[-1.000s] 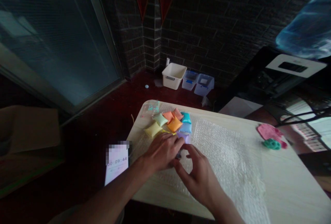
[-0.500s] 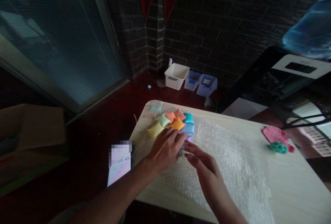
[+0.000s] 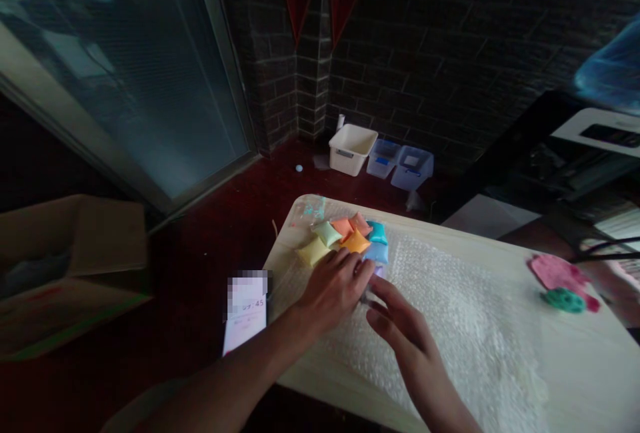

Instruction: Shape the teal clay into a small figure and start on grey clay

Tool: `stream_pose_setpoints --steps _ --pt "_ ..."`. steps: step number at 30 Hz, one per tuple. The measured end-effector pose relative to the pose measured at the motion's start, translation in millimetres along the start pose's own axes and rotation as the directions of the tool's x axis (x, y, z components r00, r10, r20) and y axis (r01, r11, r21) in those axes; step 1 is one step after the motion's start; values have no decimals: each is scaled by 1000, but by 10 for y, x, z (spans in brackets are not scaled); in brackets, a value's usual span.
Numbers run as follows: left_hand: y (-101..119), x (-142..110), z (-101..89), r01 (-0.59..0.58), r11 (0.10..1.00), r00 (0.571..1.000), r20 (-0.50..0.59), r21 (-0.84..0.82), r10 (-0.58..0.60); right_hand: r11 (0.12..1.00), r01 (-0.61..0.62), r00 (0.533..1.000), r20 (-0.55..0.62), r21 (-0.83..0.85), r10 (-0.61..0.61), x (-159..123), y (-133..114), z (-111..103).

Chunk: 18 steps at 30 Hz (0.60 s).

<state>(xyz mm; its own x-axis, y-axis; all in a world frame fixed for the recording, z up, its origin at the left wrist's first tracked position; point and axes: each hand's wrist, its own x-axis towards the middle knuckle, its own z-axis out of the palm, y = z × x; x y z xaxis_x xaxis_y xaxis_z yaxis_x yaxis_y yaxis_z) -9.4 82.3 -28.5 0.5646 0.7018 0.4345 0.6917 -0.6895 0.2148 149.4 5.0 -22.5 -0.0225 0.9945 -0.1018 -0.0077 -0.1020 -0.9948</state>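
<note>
Nearside of glossy orange pillow-shaped packet [image 3: 356,241]: left hand [image 3: 336,288], right hand [image 3: 403,319] close together, can't tell either grip; light pinch advisable.

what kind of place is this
It looks like an indoor room, perhaps a small workshop or store corner. A light wooden table holds bubble wrap and small colourful packets, and a white bin stands near a dark brick wall.

A white basket [image 3: 344,165] stands beside two clear bins [image 3: 406,180] on the floor [image 3: 240,223].
</note>
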Motion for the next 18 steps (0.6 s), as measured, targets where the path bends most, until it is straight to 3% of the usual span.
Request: stream_pose_setpoints --steps 9,15,18 --pt "-6 5 -17 -34 993 999 -30 113 37 994 -55 998 -6 -90 55 63 73 -81" --pt "38 2 -2 -44 986 999 -10 159 47 973 -4 998 -54 229 16 26 198 -67" --pt "31 -8 -21 -40 989 999 2 143 40 972 -32 998 -48 231 44 11 193 -62"
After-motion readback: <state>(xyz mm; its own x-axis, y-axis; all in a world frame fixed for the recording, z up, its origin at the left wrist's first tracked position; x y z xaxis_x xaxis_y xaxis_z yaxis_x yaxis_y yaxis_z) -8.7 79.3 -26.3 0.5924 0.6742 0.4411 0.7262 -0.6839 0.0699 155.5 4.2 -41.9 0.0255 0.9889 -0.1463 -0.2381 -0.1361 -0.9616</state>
